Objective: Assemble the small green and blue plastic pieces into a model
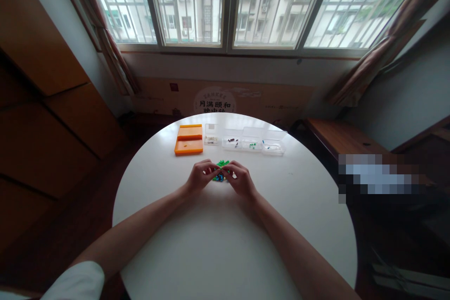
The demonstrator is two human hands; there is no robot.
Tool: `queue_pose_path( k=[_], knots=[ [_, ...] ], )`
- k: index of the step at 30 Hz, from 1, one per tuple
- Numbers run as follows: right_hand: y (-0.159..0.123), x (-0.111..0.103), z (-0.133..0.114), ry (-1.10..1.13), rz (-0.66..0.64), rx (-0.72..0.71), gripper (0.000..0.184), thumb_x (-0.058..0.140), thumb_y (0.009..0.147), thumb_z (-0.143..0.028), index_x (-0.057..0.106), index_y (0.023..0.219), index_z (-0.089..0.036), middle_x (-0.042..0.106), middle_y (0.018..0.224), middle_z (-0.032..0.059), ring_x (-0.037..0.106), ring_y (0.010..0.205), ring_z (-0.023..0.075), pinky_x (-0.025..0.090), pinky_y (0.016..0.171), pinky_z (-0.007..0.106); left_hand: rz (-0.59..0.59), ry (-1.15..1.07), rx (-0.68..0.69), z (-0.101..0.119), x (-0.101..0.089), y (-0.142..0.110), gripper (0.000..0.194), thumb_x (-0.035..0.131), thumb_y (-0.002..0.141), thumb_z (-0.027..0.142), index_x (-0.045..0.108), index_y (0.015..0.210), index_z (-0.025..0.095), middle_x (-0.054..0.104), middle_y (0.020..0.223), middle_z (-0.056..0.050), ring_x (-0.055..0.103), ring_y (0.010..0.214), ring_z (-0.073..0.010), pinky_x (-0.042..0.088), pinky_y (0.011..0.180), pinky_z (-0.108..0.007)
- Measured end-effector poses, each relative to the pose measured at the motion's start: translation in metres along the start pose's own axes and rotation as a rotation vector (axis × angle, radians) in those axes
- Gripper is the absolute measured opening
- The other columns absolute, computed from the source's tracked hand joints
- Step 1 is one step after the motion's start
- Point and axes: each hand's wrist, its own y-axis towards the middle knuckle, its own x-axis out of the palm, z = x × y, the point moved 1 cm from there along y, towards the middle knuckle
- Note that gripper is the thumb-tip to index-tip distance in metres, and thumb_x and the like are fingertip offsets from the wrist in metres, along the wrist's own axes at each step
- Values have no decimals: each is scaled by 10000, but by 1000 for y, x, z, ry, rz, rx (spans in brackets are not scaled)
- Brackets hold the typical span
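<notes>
Head view. We look down on a round white table (218, 248) before a barred window (193, 4). Both forearms reach in from the near edge. The left hand (202, 173) and right hand (242, 179) meet over a small pile (220, 177) of green and blue pieces, partly hidden by the fingers. Thumb and fingers of each are pinched, tips together; we cannot tell what, if anything, is gripped between them.

Beyond the left hand we note an orange box (191, 130), lid raised, a small bit inside. To its right, a row of clear boxes (255, 132), lids open: pale bits in the first, then dark, green and a little blue. Behind the table, a printed board (154, 86) under the window. To the right, a wooden bench (333, 133).
</notes>
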Motion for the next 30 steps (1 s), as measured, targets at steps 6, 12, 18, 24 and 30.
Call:
queue_pose_path(
  k=[6,12,18,24,30],
  knots=[
    [-1,0,0,-23,3,-3,145,527,835,-251,659,848,-194,572,765,34,534,634,121,444,608,236,14,0,7,0,0,0,197,619,768,321,682,787,135,565,627,-16,495,526,-75,419,500,-182],
    [-1,0,1,-17,2,1,149,523,840,-257,658,851,-194,571,769,36,538,646,126,445,623,241,-6,-1,-6,1,0,0,176,619,770,304,676,799,140,570,633,-14,509,539,-80,427,514,-186],
    [-1,0,0,-25,6,3,170,513,848,-267,668,871,-203,583,781,45,547,664,137,451,628,248,-8,-1,-11,1,1,1,192,622,763,320,668,764,133,567,622,-17,505,529,-82,425,507,-190],
    [-1,-1,-1,-37,-5,-5,178,508,853,-275,672,885,-214,585,790,47,550,675,142,453,638,251,-18,-13,-12,1,1,1,172,628,757,299,669,762,132,564,618,-15,499,522,-79,419,503,-186],
    [-1,-1,0,-36,-8,0,178,510,852,-278,673,880,-211,584,787,48,550,679,144,453,642,253,-25,-18,-15,0,0,0,177,629,756,295,676,778,126,566,613,-15,490,517,-77,410,498,-182]
  ],
)
